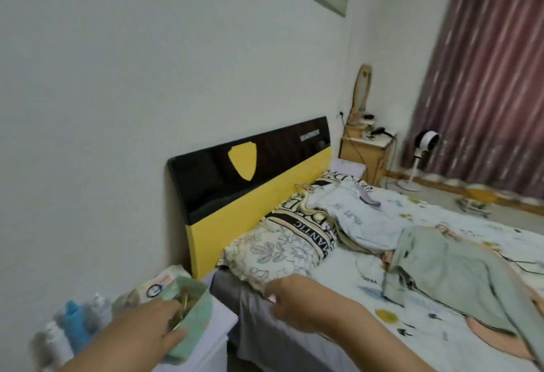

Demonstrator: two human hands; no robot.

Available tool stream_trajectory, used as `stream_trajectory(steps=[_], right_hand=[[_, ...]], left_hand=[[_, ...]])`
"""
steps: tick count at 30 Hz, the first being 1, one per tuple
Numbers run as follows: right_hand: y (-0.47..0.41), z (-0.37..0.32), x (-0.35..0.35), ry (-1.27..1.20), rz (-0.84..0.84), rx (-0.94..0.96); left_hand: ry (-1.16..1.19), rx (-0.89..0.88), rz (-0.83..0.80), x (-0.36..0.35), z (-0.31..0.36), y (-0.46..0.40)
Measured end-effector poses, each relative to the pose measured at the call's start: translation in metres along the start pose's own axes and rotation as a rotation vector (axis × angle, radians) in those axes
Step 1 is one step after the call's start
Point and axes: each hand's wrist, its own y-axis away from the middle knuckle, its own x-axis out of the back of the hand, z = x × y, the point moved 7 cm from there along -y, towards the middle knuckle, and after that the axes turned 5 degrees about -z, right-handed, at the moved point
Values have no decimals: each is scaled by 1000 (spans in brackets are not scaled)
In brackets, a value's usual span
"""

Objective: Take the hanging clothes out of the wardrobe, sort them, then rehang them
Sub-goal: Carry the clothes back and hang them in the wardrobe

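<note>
Grey-green cloth: a soft, limp garment (447,277) lies crumpled across the bed (338,271) at 4 o'clock; another pale printed one (362,215) is heaped at 2 o'clock by the pillow (276,248).
Left hand (153,324): at 7 o'clock, fingers curled round a pale green carton (191,321) on the white nightstand (215,339).
Right hand (297,295): at 6 o'clock, fingers bent down on the bed edge; blurred, cannot tell if it pinches anything.
Advice: probably set the carton down first, then spread each garment flat, shoulders squared, before rehanging.
Headboard (250,183): glossy black over yellow, hard and smooth.
</note>
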Motion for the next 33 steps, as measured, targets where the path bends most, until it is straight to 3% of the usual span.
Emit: stream_trajectory(steps=[15,25,33], right_hand=[[76,284,36,-168,58,-427],[120,405,26,-356,99,-752],[175,459,2,-513,158,-1015]], left_hand=[[-44,-368,-209,-36,246,-203],[-123,-631,-327,-53,364,-316],[-136,-886,-419,-78,472,-363]])
